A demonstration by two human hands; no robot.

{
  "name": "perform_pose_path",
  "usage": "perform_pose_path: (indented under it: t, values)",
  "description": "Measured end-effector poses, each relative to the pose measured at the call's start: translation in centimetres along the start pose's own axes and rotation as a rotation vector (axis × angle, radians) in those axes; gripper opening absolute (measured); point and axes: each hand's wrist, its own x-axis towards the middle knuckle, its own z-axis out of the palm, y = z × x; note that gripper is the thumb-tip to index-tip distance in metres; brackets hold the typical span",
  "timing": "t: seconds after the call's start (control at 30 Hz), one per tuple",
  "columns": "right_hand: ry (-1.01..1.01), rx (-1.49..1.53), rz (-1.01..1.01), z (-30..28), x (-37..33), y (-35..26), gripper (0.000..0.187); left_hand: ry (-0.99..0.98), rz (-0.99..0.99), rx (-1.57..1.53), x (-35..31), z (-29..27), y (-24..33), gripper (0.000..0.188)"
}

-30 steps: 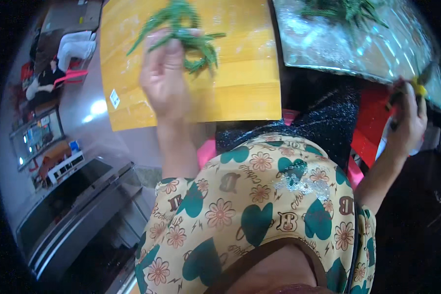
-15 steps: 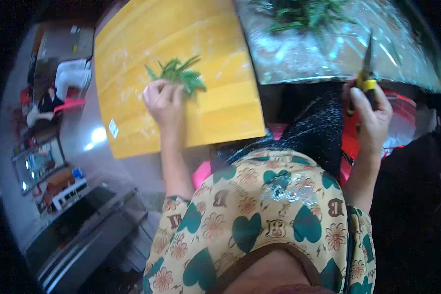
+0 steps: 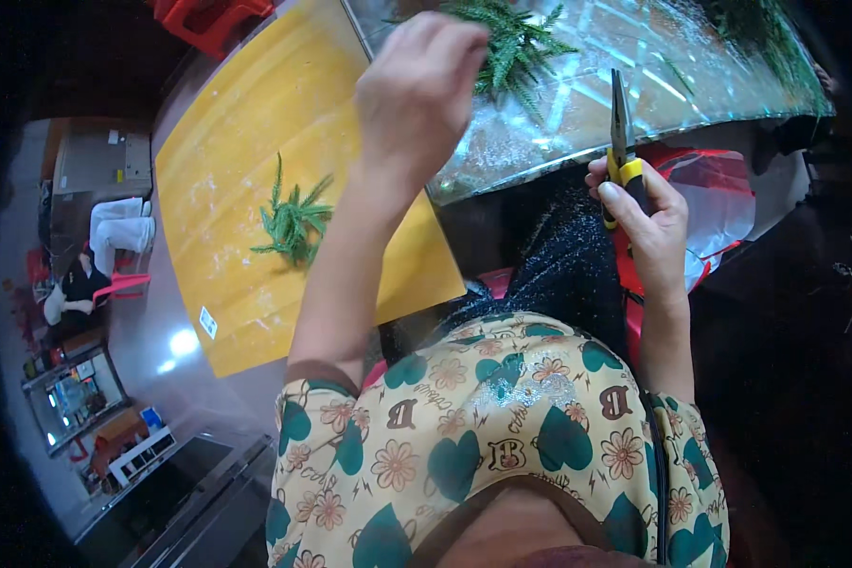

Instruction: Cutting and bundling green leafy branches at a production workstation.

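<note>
In my right hand I hold long-nose pliers with yellow and black handles, their jaws pointing away from me. My left hand is raised at the near side of a pile of green artificial sprigs. Its fingers are curled and smeared by motion, so what they hold, if anything, is hidden. The pile rests on a shiny table covered in clear plastic. Left of my left forearm, a small bunch of green sprigs lies on a yellow board.
More green sprigs lie at the far right of the shiny table. A red and clear plastic bag is beside my right hand. A red stool stands beyond the board, and a person in pale trousers is at far left.
My left hand has let go of the bunch on the yellow board and moved up and right to the pile. The pliers stay in my right hand, which appears further left.
</note>
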Motion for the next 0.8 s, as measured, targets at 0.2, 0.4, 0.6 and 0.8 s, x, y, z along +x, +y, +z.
perform_pose_path:
  t: [0.2,0.4,0.6,0.8]
  values:
    - [-0.039,-0.067,-0.080,-0.5,-0.7,0.7,0.020,-0.500,-0.214,0.164,3.4,3.2,0.0,0.031]
    - [0.049,0.010,-0.016,-1.2,-0.2,1.3,0.020,0.183,0.152,-0.024,-0.4,1.1,-0.7,0.010]
    - [-0.006,0.512,0.097,1.4,1.7,-0.8,0.024,0.077,0.128,-0.118,-6.5,-2.2,3.2,0.015]
    - [-0.150,0.458,0.132,4.1,1.7,-0.4,0.027,-0.143,0.198,-0.128,-9.8,-3.0,4.9,0.019]
